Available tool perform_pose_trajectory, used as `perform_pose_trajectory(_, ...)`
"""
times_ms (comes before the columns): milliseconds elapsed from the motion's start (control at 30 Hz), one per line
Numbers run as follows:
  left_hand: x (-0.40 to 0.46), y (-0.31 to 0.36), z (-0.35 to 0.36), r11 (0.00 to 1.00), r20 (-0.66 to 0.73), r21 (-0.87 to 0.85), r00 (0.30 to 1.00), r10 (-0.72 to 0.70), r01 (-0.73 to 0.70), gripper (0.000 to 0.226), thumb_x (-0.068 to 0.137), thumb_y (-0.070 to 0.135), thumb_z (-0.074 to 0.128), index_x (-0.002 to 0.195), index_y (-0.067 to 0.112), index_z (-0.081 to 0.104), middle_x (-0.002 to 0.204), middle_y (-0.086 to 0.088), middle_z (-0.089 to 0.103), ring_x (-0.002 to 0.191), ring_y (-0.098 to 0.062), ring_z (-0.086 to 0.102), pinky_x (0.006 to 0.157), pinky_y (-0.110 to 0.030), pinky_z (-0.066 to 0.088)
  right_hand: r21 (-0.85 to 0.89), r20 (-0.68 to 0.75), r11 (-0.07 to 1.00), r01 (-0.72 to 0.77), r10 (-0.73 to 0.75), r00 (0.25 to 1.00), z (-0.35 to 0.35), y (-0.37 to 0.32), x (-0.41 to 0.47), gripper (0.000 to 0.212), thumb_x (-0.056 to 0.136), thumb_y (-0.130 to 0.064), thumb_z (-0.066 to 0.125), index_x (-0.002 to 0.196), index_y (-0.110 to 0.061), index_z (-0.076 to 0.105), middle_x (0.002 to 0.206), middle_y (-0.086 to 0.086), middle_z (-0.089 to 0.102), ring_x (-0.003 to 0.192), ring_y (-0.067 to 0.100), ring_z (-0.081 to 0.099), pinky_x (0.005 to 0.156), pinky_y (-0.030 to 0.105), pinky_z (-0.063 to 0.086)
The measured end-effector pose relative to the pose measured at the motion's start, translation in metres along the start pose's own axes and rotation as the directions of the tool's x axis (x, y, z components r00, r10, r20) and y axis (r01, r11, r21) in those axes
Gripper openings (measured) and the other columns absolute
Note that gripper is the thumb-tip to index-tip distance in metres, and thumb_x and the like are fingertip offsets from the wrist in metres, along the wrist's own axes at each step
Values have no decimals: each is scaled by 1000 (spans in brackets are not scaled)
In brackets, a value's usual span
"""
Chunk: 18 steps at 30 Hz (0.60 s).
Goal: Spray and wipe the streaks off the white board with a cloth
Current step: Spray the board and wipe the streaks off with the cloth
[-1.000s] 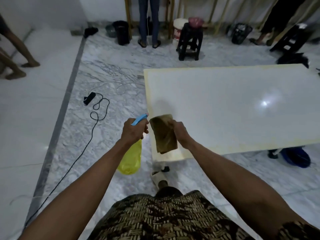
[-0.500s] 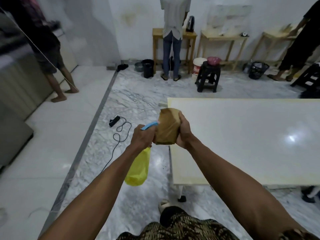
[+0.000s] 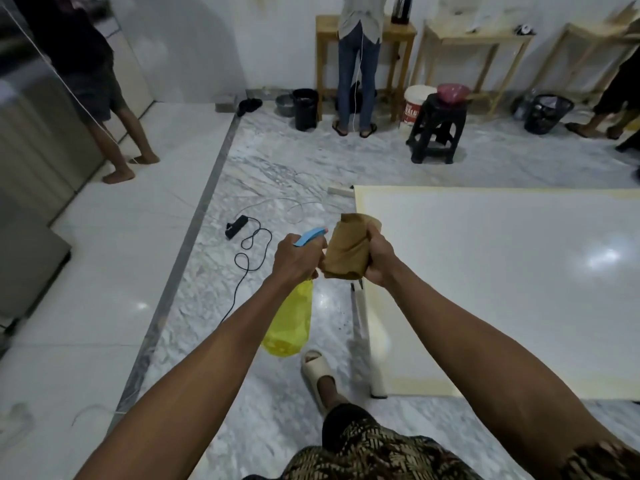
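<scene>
The white board (image 3: 502, 278) lies flat on short legs at the right, glossy with a yellowish border. My left hand (image 3: 296, 259) grips the blue trigger head of a yellow spray bottle (image 3: 289, 323), which hangs below it over the floor, left of the board. My right hand (image 3: 379, 258) holds a folded brown cloth (image 3: 348, 249) upright in the air above the board's left edge. The bottle's nozzle points at the cloth, and the two hands are close together.
A black power strip with its cable (image 3: 239, 226) lies on the marble floor to the left. A black stool (image 3: 436, 128), a white bucket (image 3: 414, 103) and bins stand at the back. Three people stand around. My sandalled foot (image 3: 320, 375) is beside the board's leg (image 3: 377, 375).
My head has tilted up, so more of the room shows. The cloth has lifted off the board's corner and now sits upright in the air next to the bottle's nozzle.
</scene>
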State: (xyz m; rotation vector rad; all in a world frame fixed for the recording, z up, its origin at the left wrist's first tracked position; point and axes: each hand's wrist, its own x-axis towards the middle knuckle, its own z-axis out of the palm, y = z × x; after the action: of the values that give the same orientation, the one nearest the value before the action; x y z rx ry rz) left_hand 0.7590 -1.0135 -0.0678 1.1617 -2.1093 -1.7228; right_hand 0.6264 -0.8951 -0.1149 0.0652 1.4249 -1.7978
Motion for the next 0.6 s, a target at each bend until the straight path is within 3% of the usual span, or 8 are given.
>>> perform_pose_trajectory(100, 41, -2, 3, 1000, 30, -2, 999, -30, 30, 29, 88, 26, 66, 101, 1, 76, 85, -15, 79, 64, -17, 73, 43, -20, 47, -142, -85, 984, -110, 99, 992, -15, 4, 53, 49, 102, -52, 41, 118, -11, 63, 110, 10, 71, 102, 25, 68, 89, 41, 57)
perform_pose_trajectory(167, 73, -4, 8, 999, 55, -12, 998, -43, 44, 26, 90, 23, 65, 105, 5, 77, 83, -14, 77, 65, -17, 74, 44, -21, 48, -255, -174, 951, -176, 133, 976, -31, 1, 98, 56, 103, -52, 37, 132, -9, 57, 121, 12, 68, 107, 27, 66, 97, 43, 54)
perform_pose_trajectory(267, 134, 0, 17, 998, 95, 18, 994, -57, 55, 23, 93, 22, 63, 100, 6, 78, 80, -14, 74, 66, -17, 73, 45, -23, 49, -483, -267, 868, -112, -25, 963, -49, -27, 163, 54, 106, -45, 30, 141, -7, 47, 129, 6, 60, 109, 24, 60, 97, 35, 49)
perform_pose_trajectory(333, 183, 6, 27, 996, 106, 53, 991, -83, 78, 22, 93, 22, 63, 93, 5, 78, 78, -14, 74, 65, -17, 72, 46, -24, 49, -678, -276, 734, -21, -228, 934, -60, -62, 216, 51, 108, -41, 27, 137, -7, 51, 117, 4, 58, 105, 24, 57, 86, 28, 41)
perform_pose_trajectory(433, 249, 17, 42, 992, 121, 103, 989, -83, 71, 24, 92, 25, 63, 90, 5, 78, 76, -12, 76, 61, -16, 70, 47, -25, 50, -867, -94, 472, 160, -469, 878, -78, -113, 304, 47, 106, -43, 29, 133, -13, 53, 123, 11, 64, 112, 28, 61, 80, 28, 40)
perform_pose_trajectory(533, 318, 19, 63, 987, 131, 136, 986, -105, 87, 25, 91, 25, 64, 86, 5, 78, 75, -12, 78, 52, -14, 64, 48, -26, 50, -936, 66, 265, 230, -512, 857, -93, -136, 399, 44, 106, -36, 34, 145, -16, 44, 143, 11, 54, 127, 27, 53, 99, 33, 40)
perform_pose_trajectory(600, 346, 16, 74, 987, 137, 136, 986, -99, 80, 25, 93, 24, 64, 87, 4, 78, 76, -13, 77, 48, -10, 62, 45, -24, 49, -984, 126, 74, 165, -379, 917, -96, -129, 440, 51, 107, -37, 36, 153, -14, 31, 156, 17, 37, 139, 35, 40, 111, 44, 33)
